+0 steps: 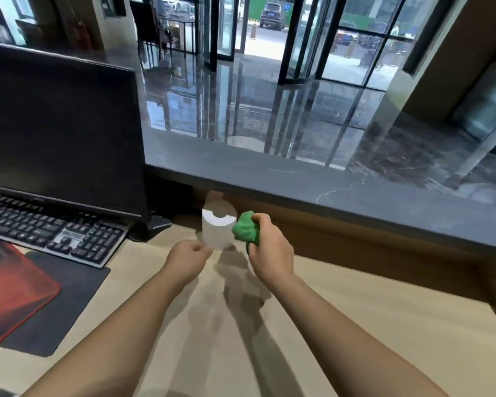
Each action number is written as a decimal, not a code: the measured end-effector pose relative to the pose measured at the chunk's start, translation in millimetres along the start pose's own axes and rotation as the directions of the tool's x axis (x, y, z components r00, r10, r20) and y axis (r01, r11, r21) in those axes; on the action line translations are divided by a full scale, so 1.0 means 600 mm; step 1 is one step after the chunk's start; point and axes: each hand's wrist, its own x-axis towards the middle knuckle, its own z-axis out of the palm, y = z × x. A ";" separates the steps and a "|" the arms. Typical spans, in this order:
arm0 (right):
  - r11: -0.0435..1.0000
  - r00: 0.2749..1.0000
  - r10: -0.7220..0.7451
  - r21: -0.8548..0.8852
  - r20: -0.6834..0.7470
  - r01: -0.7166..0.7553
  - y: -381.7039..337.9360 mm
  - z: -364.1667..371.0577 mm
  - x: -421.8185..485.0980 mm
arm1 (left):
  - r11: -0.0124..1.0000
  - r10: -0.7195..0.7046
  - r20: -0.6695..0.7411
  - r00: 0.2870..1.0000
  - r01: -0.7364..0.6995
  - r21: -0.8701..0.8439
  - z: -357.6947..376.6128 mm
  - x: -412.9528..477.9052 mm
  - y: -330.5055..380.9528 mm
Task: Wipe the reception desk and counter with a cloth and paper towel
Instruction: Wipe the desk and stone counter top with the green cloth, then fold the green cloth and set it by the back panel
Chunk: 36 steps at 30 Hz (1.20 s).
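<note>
A white paper towel roll [216, 229] stands upright on the light wooden desk [355, 325], close under the raised dark stone counter [298, 179]. My right hand [269, 250] grips a bunched green cloth [245, 229] just right of the roll. My left hand [188, 260] is at the roll's lower left side, its fingers curled and pinching what looks like the roll's loose end; the blur hides the exact contact.
A dark monitor [60, 133] and a black keyboard [49, 227] occupy the left of the desk, with a red-and-black mouse mat [15, 290] in front. Beyond the counter lie a glossy lobby floor and glass doors.
</note>
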 end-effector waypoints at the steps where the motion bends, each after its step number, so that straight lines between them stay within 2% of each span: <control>1: 0.999 1.000 -0.015 -0.032 -0.007 0.015 0.024 -0.010 -0.010 | 0.997 -0.025 0.031 0.999 0.027 -0.069 0.020 -0.009 0.016; 3: 0.996 0.999 -0.045 -0.077 -0.021 0.043 0.072 -0.033 -0.034 | 0.980 -0.082 0.159 0.984 0.109 -0.169 0.072 -0.029 0.049; 6: 0.987 0.992 -0.125 -0.100 -0.008 0.123 0.126 -0.053 -0.065 | 0.948 -0.140 0.335 0.932 0.224 -0.228 0.149 -0.060 0.086; 9: 0.985 0.988 -0.151 -0.079 0.009 0.151 0.180 -0.079 -0.086 | 0.915 -0.195 0.360 0.912 0.301 -0.267 0.224 -0.081 0.111; 13: 0.994 0.995 -0.101 0.029 0.008 0.101 0.263 -0.119 -0.112 | 0.919 -0.224 0.364 0.904 0.321 -0.230 0.310 -0.089 0.137; 15: 0.978 0.998 -0.012 0.208 0.055 0.000 0.305 -0.137 -0.125 | 0.923 -0.225 0.383 0.896 0.322 -0.211 0.350 -0.096 0.149; 16: 0.917 0.992 0.083 0.382 0.095 -0.113 0.324 -0.151 -0.133 | 0.925 -0.227 0.383 0.895 0.322 -0.202 0.371 -0.098 0.155; 17: 0.785 0.963 0.209 0.558 0.169 -0.268 0.343 -0.163 -0.138 | 0.928 -0.233 0.381 0.895 0.322 -0.189 0.391 -0.100 0.162; 18: 0.601 0.905 0.334 0.680 0.265 -0.421 0.362 -0.175 -0.142 | 0.928 -0.240 0.381 0.893 0.326 -0.179 0.410 -0.102 0.168; 19: 0.397 0.814 0.449 0.734 0.368 -0.551 0.386 -0.185 -0.144 | 0.923 -0.252 0.386 0.887 0.340 -0.180 0.429 -0.104 0.173; 20: 0.197 0.697 0.531 0.730 0.481 -0.654 0.408 -0.193 -0.147 | 0.911 -0.260 0.401 0.878 0.361 -0.200 0.446 -0.106 0.178; 21: -0.001 0.578 0.551 0.694 0.602 -0.720 0.431 -0.199 -0.147 | 0.890 -0.265 0.428 0.864 0.390 -0.236 0.464 -0.107 0.183; 22: -0.176 0.486 0.512 0.640 0.708 -0.748 0.449 -0.198 -0.146 | 0.862 -0.264 0.466 0.844 0.423 -0.279 0.476 -0.108 0.184; 23: -0.285 0.440 0.439 0.586 0.783 -0.758 0.465 -0.201 -0.145 | 0.834 -0.258 0.504 0.824 0.454 -0.315 0.488 -0.110 0.185; 24: -0.344 0.449 0.366 0.567 0.815 -0.749 0.479 -0.206 -0.141 | 0.810 -0.252 0.534 0.807 0.478 -0.340 0.499 -0.112 0.183; 25: -0.383 0.487 0.321 0.582 0.812 -0.718 0.491 -0.210 -0.132 | 0.794 -0.253 0.550 0.796 0.496 -0.352 0.509 -0.111 0.176; 26: -0.417 0.520 0.321 0.611 0.791 -0.672 0.501 -0.213 -0.122 | 0.784 -0.260 0.551 0.793 0.506 -0.359 0.517 -0.110 0.167; 28: -0.428 0.557 0.406 0.689 0.725 -0.585 0.519 -0.212 -0.098 | 0.812 -0.261 0.503 0.824 0.469 -0.348 0.524 -0.102 0.144; 30: -0.347 0.554 0.502 0.742 0.664 -0.574 0.537 -0.195 -0.075 | 0.882 -0.229 0.427 0.875 0.372 -0.290 0.524 -0.091 0.123; 34: -0.182 0.604 0.562 0.796 0.566 -0.577 0.549 -0.166 -0.024 | 0.944 -0.115 0.374 0.920 0.219 -0.249 0.535 -0.058 0.116; 36: -0.084 0.624 0.612 0.824 0.487 -0.560 0.556 -0.149 0.015 | 0.989 -0.040 0.205 0.978 0.069 -0.134 0.549 -0.014 0.114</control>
